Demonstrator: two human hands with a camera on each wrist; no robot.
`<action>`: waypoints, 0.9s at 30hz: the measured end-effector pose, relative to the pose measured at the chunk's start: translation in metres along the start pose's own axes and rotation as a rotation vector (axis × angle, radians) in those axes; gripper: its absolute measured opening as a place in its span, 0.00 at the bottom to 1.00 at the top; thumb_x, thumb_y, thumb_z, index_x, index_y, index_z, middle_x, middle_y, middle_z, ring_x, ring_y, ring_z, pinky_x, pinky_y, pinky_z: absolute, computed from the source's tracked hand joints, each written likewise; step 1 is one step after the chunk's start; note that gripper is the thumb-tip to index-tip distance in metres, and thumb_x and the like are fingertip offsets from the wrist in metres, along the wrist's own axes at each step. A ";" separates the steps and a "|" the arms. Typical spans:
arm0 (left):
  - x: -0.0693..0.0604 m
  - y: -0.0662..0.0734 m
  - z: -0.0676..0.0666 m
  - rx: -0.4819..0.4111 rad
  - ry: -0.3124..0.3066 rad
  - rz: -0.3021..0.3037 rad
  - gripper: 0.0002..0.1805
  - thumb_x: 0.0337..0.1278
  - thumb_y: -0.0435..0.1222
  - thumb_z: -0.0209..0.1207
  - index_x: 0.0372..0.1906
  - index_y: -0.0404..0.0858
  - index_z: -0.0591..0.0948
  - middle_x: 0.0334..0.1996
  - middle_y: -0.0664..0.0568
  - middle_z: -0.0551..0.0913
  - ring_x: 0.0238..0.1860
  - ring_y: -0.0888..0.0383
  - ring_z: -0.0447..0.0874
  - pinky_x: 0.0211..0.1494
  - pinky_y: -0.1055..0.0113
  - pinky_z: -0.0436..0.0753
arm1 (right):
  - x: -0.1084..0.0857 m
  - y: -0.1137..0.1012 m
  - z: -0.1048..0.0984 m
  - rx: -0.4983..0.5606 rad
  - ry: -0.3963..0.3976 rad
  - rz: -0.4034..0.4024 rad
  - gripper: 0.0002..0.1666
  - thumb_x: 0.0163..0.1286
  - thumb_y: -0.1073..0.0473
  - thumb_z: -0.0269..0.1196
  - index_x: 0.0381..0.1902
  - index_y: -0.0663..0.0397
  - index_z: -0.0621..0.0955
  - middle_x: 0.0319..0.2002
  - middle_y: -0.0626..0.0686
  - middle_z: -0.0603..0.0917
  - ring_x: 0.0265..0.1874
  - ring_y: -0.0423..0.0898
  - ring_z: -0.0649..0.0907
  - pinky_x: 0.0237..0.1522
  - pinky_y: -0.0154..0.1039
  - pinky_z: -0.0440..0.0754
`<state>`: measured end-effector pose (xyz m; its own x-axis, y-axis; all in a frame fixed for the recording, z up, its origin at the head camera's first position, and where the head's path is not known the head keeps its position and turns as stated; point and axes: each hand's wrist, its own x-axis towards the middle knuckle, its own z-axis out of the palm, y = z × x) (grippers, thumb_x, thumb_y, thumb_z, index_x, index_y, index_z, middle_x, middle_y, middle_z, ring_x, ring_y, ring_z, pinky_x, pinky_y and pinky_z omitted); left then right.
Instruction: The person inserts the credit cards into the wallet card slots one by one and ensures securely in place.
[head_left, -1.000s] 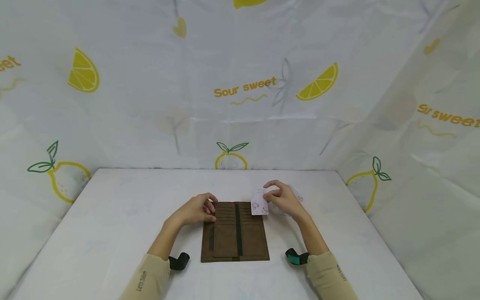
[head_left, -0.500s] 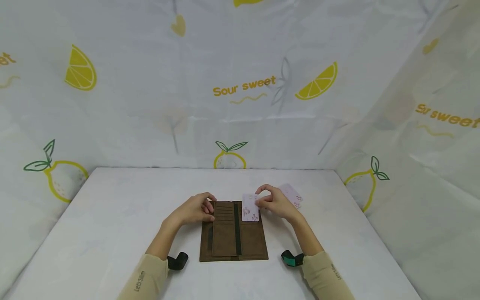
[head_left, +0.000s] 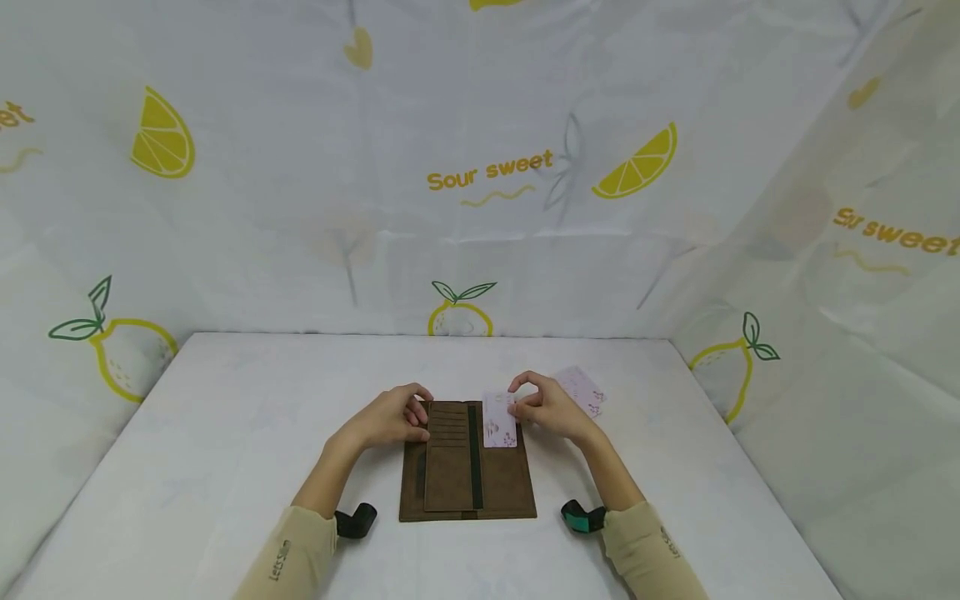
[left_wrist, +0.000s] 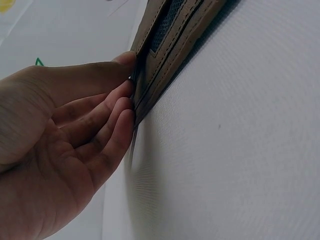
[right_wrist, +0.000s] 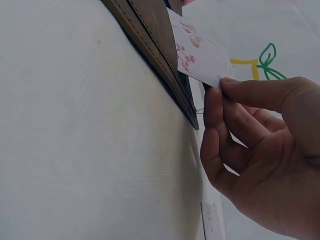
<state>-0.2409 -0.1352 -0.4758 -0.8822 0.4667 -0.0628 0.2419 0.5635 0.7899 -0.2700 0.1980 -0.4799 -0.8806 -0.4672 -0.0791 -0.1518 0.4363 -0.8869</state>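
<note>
A brown wallet (head_left: 453, 479) lies spread out on the table, with card slots on its left panel and a dark band down the middle. My left hand (head_left: 387, 417) holds the wallet's upper left edge; in the left wrist view that hand (left_wrist: 75, 115) pinches the wallet (left_wrist: 165, 65) between thumb and fingers. My right hand (head_left: 551, 408) pinches a white card (head_left: 498, 425) with a pink flower print over the upper right panel. In the right wrist view, thumb and forefinger of the hand (right_wrist: 265, 140) grip a corner of the card (right_wrist: 197, 50), beside the wallet (right_wrist: 150, 37).
More pink-printed cards (head_left: 581, 390) lie on the white table (head_left: 225, 433) behind my right hand. One such card (right_wrist: 212, 222) shows low in the right wrist view. A white cloth with lemon prints (head_left: 300, 167) hangs behind and at the sides.
My right hand has brought the card left and a little nearer over the right panel, uncovering the other cards on the table. My left hand has stayed at the wallet's edge.
</note>
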 end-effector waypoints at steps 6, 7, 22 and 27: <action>0.001 0.000 0.000 0.006 -0.001 0.013 0.31 0.57 0.29 0.78 0.64 0.28 0.79 0.41 0.46 0.88 0.39 0.61 0.82 0.47 0.69 0.81 | 0.001 0.000 0.000 -0.023 -0.027 -0.009 0.16 0.77 0.69 0.64 0.57 0.66 0.74 0.28 0.56 0.87 0.26 0.42 0.75 0.29 0.33 0.68; 0.001 0.000 0.000 0.005 0.000 0.012 0.31 0.57 0.29 0.78 0.64 0.28 0.79 0.41 0.46 0.88 0.40 0.61 0.82 0.47 0.69 0.81 | 0.000 0.000 0.000 -0.026 -0.031 -0.008 0.15 0.77 0.69 0.64 0.57 0.66 0.74 0.28 0.56 0.86 0.25 0.41 0.74 0.29 0.33 0.68; 0.000 0.001 0.001 0.008 0.004 -0.002 0.31 0.57 0.29 0.78 0.64 0.29 0.79 0.42 0.47 0.88 0.40 0.61 0.82 0.48 0.68 0.81 | -0.001 0.001 -0.001 -0.051 -0.069 -0.035 0.14 0.76 0.70 0.64 0.56 0.66 0.75 0.29 0.60 0.87 0.28 0.40 0.76 0.32 0.33 0.69; 0.000 0.000 0.002 0.010 0.003 -0.002 0.31 0.57 0.28 0.78 0.64 0.29 0.79 0.41 0.48 0.87 0.39 0.61 0.82 0.47 0.69 0.81 | -0.003 0.001 -0.002 -0.073 -0.086 -0.039 0.15 0.74 0.70 0.67 0.54 0.66 0.77 0.32 0.63 0.89 0.29 0.40 0.76 0.34 0.33 0.71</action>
<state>-0.2402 -0.1338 -0.4766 -0.8839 0.4634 -0.0629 0.2437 0.5712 0.7838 -0.2687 0.2008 -0.4800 -0.8320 -0.5480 -0.0864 -0.2207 0.4698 -0.8548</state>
